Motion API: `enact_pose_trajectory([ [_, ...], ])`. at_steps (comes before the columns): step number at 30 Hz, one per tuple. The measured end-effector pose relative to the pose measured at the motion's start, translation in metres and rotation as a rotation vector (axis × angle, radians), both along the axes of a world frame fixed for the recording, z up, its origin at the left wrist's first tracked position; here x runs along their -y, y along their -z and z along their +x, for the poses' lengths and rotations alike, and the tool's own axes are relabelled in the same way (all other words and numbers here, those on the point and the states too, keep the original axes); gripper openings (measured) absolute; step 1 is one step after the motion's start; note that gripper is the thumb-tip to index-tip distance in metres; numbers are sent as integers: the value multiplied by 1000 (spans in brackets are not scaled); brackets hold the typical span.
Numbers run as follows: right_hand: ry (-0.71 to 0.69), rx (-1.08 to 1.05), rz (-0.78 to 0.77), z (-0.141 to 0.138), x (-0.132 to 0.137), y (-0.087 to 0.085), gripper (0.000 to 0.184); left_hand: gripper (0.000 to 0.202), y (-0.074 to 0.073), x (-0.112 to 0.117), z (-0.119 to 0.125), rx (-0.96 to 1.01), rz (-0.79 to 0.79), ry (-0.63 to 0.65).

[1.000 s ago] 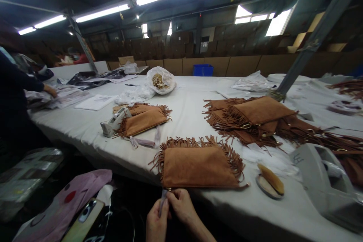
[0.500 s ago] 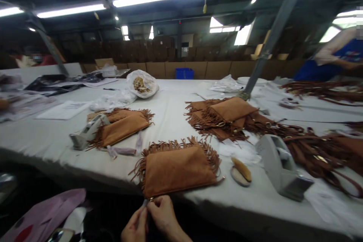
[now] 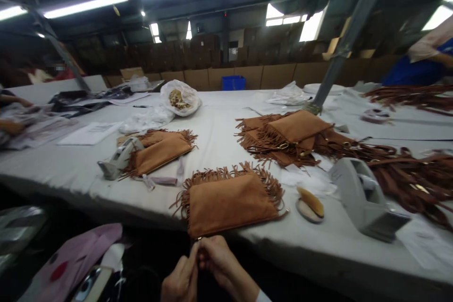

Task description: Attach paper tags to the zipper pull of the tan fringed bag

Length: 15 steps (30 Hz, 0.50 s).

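A tan suede fringed pouch lies flat at the near edge of the white table. Just below its near left corner, my left hand and my right hand are pinched together over a small metal zipper pull. The fingers of both hands are closed; what exactly they pinch is mostly hidden between them.
A grey tape dispenser and a small dish with a yellow sponge sit to the right. More fringed pouches and a pile with brown straps lie further back. Other people work at far left and far right. A pink cloth and a phone lie on my lap.
The view swung right, then tilted back slightly. My hands stayed pinched at the pouch's near corner, now closer together. The pouch has not visibly shifted on the table.
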State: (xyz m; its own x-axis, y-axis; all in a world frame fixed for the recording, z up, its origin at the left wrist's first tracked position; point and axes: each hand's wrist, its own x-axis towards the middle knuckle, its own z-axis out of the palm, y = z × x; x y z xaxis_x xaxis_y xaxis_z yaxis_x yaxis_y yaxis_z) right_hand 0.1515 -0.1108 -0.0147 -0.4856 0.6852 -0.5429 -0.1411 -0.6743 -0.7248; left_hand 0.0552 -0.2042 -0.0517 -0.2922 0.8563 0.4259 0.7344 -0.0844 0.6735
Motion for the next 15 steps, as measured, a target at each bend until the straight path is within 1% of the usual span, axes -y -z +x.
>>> enact_pose_trajectory([
  [1,-1,-20,-10,1,0,-1,15,35,0,0,-2,-156,21,18],
  [3,-5,-51,-17,3,0,-3,19,38,0,-2,-7,-389,20,34],
  [5,-17,-59,-10,4,0,-4,22,39,2,-3,-12,-524,-10,32],
  [7,-41,-51,20,4,0,-4,27,38,5,-3,-14,-566,-35,23],
  [9,-70,-45,66,3,0,-4,33,37,8,-4,-16,-531,-34,13],
  [11,-92,-43,89,3,-1,-5,39,36,9,-3,-16,-431,-8,28],
  [14,-109,-70,79,6,0,-10,44,37,6,-1,-15,-165,23,52],
  [15,-122,-86,82,7,0,-13,44,38,3,-1,-13,-68,30,42],
])
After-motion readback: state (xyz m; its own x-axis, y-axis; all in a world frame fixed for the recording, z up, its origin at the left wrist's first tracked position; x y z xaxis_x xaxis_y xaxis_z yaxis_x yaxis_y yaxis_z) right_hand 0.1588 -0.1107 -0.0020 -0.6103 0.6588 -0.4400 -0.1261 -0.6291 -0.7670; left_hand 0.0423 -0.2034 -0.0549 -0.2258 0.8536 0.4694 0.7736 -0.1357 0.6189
